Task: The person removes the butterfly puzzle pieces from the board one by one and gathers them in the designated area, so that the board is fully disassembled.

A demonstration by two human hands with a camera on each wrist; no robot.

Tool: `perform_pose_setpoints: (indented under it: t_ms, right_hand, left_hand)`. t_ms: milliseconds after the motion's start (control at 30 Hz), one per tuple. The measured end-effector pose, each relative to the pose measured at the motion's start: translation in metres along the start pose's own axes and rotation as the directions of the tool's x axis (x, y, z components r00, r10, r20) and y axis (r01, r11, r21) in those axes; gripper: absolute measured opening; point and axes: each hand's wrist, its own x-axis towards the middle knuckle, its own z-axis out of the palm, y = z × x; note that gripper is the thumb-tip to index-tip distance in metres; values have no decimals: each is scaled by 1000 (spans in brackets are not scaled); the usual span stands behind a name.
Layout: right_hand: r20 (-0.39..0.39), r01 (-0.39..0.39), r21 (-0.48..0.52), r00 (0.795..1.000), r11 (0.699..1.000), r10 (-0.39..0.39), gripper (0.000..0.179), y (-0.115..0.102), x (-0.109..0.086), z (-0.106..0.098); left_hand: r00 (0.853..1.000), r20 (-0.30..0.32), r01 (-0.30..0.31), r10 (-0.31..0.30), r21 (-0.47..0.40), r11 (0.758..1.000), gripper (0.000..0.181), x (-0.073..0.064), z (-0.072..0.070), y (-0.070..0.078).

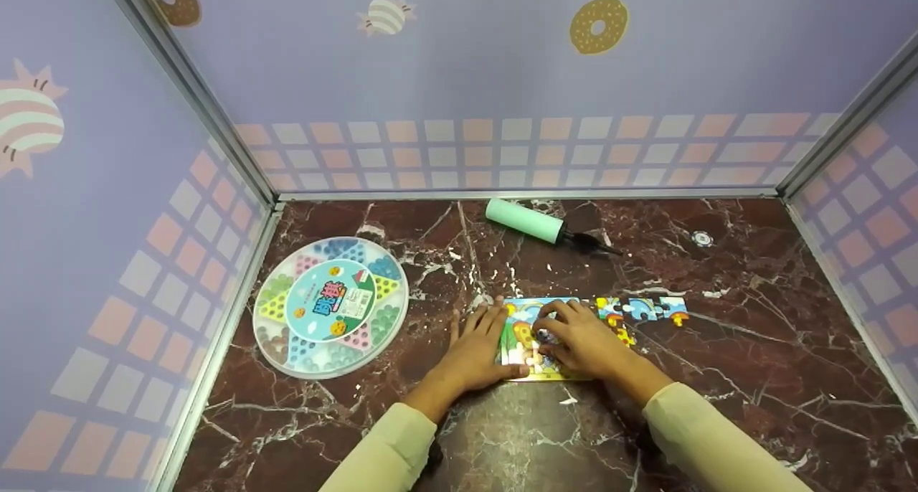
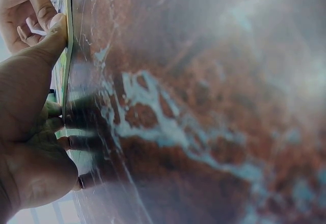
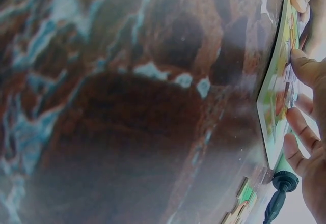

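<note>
A colourful jigsaw puzzle board point(image 1: 527, 310) lies flat on the marble-patterned table in front of me. My left hand point(image 1: 470, 354) steadies it from the left, fingers stretched along the side and thumb on the front edge. In the left wrist view that thumb point(image 2: 57, 33) lies over the board's rim. My right hand point(image 1: 589, 340) bends over the middle of the picture, thumb and fingers pinching a small puzzle piece point(image 1: 546, 334) at the surface, mostly hidden by the fingers. In the right wrist view the right thumb point(image 3: 305, 67) and fingertips meet the board's face.
Several loose puzzle pieces point(image 1: 644, 308) lie right of the board. Behind it rests a mint-green hand pump point(image 1: 525, 221) with a black nozzle. A round Chinese checkers box point(image 1: 305, 291) sits at the left, and a small white disc point(image 1: 702, 239) at the back right. Patterned walls enclose the table.
</note>
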Motion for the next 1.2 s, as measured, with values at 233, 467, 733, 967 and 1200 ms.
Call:
perform_pose_setpoints:
  t_ms: [233,467,733,967,1200]
  right_hand:
    - [-52,43,-30,998,999,-45,28,1,0,2]
    - [-57,60,-3,997,998,-61,28,1,0,3]
    - [-63,69,-17,996,998,-70,27,1,0,3]
    - [-20,44,-6,999,999,-44,31,1,-1,0]
    - [29,22,32,999,999,-23,33,0,-1,-3]
  left_hand:
    - [1000,4,12,-12,-1,1000,117,0,1,-1]
    - [1000,0,7,-7,6,1000,117,1,2,-1]
    - [1000,2,3,-3,11,1000,115,0,0,-1]
    - [1000,-1,1,-1,15,1000,116,0,1,-1]
    - [1000,9,-6,6,-13,1000,115,-1,0,-1]
